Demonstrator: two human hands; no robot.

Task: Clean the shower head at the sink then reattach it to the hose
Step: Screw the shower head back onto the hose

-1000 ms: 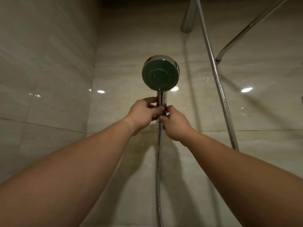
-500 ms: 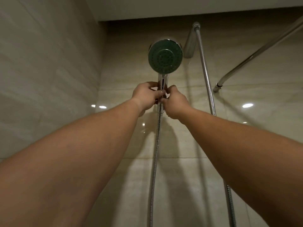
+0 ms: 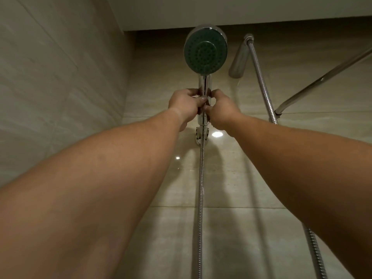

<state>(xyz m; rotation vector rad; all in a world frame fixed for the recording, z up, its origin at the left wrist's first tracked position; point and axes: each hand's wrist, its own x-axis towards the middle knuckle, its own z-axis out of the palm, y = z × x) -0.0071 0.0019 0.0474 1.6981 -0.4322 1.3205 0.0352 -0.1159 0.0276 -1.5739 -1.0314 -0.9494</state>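
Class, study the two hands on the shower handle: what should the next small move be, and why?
Probably lift the shower head up out of the wall bracket. Both the left hand and the right hand grip its chrome handle, which sits in the bracket with the hose hanging below, attached.

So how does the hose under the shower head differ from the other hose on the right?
The middle hose hangs straight down from the shower head, which both hands grip; the right hose slants across the wall, untouched. The middle hose looks thinner; the right hose reaches a wall fitting higher up. Both are ribbed metal.
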